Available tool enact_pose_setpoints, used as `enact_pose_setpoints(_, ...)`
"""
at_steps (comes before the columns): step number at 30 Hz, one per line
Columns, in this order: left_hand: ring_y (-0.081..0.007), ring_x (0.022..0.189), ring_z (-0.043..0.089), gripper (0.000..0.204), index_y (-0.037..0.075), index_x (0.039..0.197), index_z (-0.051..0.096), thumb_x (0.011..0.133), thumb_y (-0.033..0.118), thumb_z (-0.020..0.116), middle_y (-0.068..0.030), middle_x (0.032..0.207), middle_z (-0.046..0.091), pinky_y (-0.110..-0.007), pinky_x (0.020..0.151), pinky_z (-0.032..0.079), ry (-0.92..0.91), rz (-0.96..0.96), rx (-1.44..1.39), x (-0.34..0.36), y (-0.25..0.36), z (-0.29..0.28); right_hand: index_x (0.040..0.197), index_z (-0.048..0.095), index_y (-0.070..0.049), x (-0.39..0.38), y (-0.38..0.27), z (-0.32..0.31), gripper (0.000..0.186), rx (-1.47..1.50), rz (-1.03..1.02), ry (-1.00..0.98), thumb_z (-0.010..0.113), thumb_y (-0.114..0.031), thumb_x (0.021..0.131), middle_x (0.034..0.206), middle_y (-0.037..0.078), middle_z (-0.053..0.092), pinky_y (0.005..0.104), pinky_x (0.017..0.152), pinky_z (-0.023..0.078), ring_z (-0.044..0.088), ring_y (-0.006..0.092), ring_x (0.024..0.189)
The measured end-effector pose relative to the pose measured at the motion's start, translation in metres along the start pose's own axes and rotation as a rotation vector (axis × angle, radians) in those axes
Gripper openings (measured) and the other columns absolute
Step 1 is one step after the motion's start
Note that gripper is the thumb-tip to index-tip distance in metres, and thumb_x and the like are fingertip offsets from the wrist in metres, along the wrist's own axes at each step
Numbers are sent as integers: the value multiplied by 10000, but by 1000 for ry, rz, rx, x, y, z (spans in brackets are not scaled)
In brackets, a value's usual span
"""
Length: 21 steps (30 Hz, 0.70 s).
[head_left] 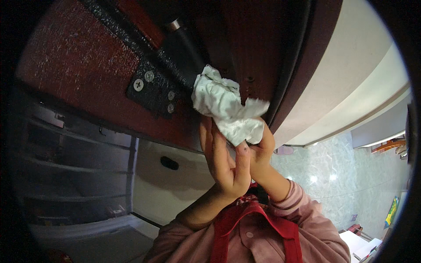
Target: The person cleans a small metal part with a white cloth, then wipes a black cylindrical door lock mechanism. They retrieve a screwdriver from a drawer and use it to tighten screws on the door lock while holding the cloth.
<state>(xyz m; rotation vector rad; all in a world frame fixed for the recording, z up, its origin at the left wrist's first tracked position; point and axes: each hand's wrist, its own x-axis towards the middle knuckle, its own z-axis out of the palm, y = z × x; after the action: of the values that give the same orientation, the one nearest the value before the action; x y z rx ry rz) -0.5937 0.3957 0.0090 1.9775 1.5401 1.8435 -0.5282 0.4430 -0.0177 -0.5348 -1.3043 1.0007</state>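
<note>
A crumpled white cloth [226, 103] with a ragged edge is bunched up in front of a dark door hinge. My left hand [226, 164] pinches its lower end, thumb on the near side and fingers stretched up along its left. From the right, my right hand [264, 147] is closed around the same end, most of its fingers hidden behind the cloth. Just above the bunch rises the black hinge barrel [182, 48] with a silver tip. To its left, a black hinge plate [151, 90] with several silver screws is fixed to the reddish-brown wood.
The dark wooden door panel [79, 57], speckled with pale dust, fills the upper left. A black seal strip [294, 57] runs beside a cream wall [337, 74] on the right. Grey shelving [79, 166] stands lower left; pale marbled tiles [329, 171] lie lower right.
</note>
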Motion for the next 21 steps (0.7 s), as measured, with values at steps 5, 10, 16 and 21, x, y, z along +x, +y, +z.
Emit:
enact_pose_setpoints(5,-358,1332,259,623,-95,1406,122,919,130,439,-262,1450,164,-442,1071,234,-18,-12,-59,1,-2,2,981,602,34,1,21,11,256,-95,-159,17,672,-45,748,947,156,633,309,725,489,635,258,824)
enact_pose_setpoints(10,-386,1318,270,644,-108,1388,149,879,81,493,-282,1439,133,-455,1067,250,-94,107,62,26,-1,4,984,611,29,-10,20,-4,265,-274,-142,111,692,-40,741,926,167,639,316,723,492,633,287,802)
enact_pose_setpoints(16,-422,1291,298,608,-122,1352,215,863,84,512,-294,1410,174,-477,1045,288,10,149,188,24,-10,4,1022,610,46,8,3,-18,317,-329,-199,-2,673,-44,724,970,182,644,336,759,487,630,295,848)
enact_pose_setpoints(21,-431,1256,347,631,-129,1341,252,860,165,534,-318,1363,254,-477,1016,321,-10,176,308,22,-11,2,1055,592,61,7,8,-8,341,-272,-172,15,636,-75,746,998,197,632,340,770,484,626,299,871)
